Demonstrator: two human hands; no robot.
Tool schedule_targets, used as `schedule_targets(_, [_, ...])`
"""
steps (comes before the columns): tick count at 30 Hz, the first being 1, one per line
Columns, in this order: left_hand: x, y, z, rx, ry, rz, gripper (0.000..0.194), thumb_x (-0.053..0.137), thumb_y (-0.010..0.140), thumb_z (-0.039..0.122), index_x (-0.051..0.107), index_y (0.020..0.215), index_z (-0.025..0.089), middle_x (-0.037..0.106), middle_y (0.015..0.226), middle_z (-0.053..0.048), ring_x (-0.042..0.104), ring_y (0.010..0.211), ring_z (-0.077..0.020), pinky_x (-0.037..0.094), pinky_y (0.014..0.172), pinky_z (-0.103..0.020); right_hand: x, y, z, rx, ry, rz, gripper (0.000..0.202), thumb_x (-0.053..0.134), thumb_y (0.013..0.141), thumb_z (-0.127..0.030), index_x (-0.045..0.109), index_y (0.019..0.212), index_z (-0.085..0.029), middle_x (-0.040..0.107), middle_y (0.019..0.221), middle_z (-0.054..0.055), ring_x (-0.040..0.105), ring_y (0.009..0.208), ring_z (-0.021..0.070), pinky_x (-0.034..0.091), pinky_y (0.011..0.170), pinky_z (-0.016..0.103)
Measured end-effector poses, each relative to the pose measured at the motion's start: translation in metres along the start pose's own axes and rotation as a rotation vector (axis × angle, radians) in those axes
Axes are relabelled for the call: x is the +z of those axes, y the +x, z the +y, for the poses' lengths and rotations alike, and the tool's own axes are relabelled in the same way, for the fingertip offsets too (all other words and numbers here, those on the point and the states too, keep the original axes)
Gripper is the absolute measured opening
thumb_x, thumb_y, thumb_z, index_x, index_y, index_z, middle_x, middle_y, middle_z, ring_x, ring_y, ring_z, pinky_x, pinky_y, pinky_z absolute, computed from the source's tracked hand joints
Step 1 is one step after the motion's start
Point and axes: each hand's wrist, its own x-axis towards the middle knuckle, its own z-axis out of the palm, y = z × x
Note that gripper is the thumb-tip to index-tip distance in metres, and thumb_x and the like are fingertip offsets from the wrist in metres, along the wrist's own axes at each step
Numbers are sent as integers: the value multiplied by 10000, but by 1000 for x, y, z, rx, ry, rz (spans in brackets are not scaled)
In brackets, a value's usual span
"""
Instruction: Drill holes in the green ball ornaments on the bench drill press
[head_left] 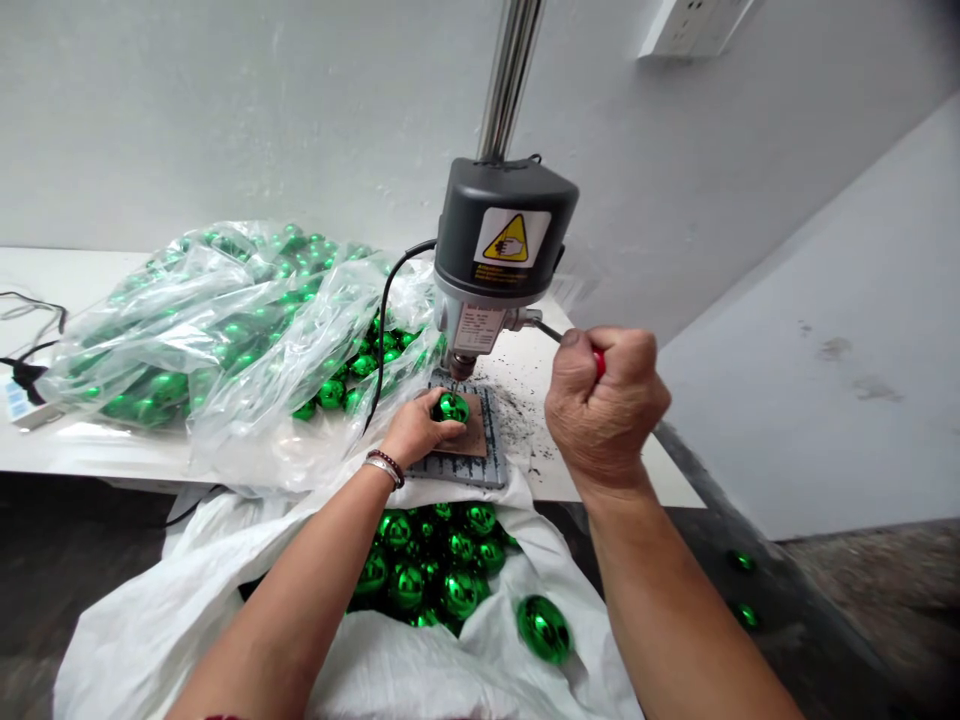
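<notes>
My left hand (418, 428) grips a shiny green ball (454, 408) between thumb and fingers, on a brown board (474, 440) laid over the drill press's grey base (493, 470). Directly above the ball is the chuck (462, 366) of a small drill press (506, 235) with a yellow warning sticker. Whether the bit touches the ball I cannot tell. My right hand (606, 400) is closed around the red-tipped feed lever (551, 331) at the machine's right side. Below the base, a white sack (225, 600) holds several green balls (431, 560), and one larger ball (544, 629) lies on its cloth.
A clear plastic bag (247, 320) full of green balls covers the table's left part. Dark shavings (517, 400) litter the white table (667, 470). A black cable (384, 320) hangs from the drill. Two balls (742, 588) lie on the floor at right; a power strip (28, 400) sits far left.
</notes>
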Motion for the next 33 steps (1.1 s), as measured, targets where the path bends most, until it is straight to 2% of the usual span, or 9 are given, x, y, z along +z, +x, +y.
schedule_targets(8, [1,1,-4,26,19,20,576,751,694,331,606,1237,208,709,1071,-26,641,965,-201,468,873,-279,2,-18,-4,34,19,4,73,451,902,-223,451,840,-185,503,670,-4,437,619,90,323,607,230])
schedule_targets(12, [1,1,-4,33,-6,17,512,751,689,314,632,1177,214,712,973,3,633,904,-183,469,816,-259,4,-40,-3,63,74,-21,74,458,889,-224,432,830,-187,492,673,-3,438,624,91,333,606,229])
schedule_targets(14, [1,1,-4,45,-18,17,472,747,688,312,642,1139,219,708,927,15,626,870,-174,464,780,-251,5,-40,-3,89,82,-9,86,450,896,-238,434,831,-184,500,686,4,443,627,91,341,607,229])
schedule_targets(17, [4,3,-6,52,5,25,432,730,693,345,644,1098,221,691,858,18,613,794,-172,452,718,-258,8,-13,-1,175,92,-33,205,405,930,-342,449,817,-177,479,674,12,408,598,87,315,586,231])
schedule_targets(20, [6,1,-6,54,41,56,433,723,687,346,629,1085,207,676,842,9,600,774,-176,441,699,-267,12,31,2,282,94,-154,360,316,956,-458,469,825,-160,454,688,13,394,606,78,309,616,223])
schedule_targets(23, [4,-9,-4,122,13,81,415,720,682,314,614,1064,191,669,852,7,595,788,-173,445,710,-265,15,62,2,410,39,-346,396,274,966,-469,471,892,-133,445,737,2,443,672,76,356,725,237])
schedule_targets(25, [-2,-20,-2,172,-9,73,417,720,680,298,609,1065,183,670,870,4,599,797,-172,454,723,-265,15,69,1,439,28,-390,402,278,965,-471,472,915,-122,452,752,-3,486,719,87,389,784,270])
schedule_targets(33, [-39,-75,8,304,30,-75,417,711,707,264,614,1107,194,677,934,-9,613,793,-160,483,715,-258,19,61,7,369,97,-328,564,194,921,-612,481,933,-127,482,762,-4,582,807,129,453,842,386])
